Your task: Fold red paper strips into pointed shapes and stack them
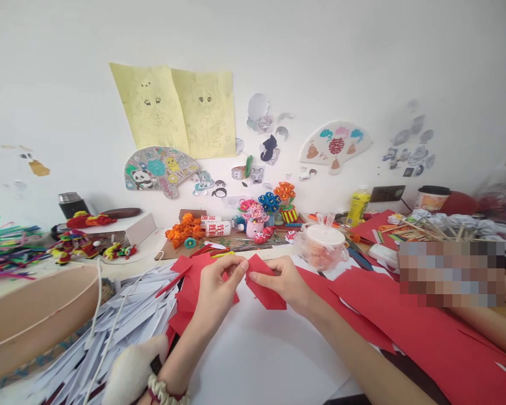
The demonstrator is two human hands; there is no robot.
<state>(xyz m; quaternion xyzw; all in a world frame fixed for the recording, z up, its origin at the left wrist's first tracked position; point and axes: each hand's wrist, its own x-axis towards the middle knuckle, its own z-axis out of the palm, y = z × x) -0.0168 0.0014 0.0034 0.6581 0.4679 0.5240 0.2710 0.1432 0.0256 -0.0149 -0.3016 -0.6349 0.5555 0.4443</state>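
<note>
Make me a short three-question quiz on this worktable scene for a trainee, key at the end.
1. Multiple choice. What does the right hand hold?
A) a white paper strip
B) a piece of folded red paper
C) a yellow bottle

2. True or false. The pale scrunchie is worn on the left arm.

3. Fill in the blank. The flowers standing in the striped pot are ____ in colour.

Key: 1: B, its thumb lies over the folded red paper. 2: True. 3: orange.
</note>
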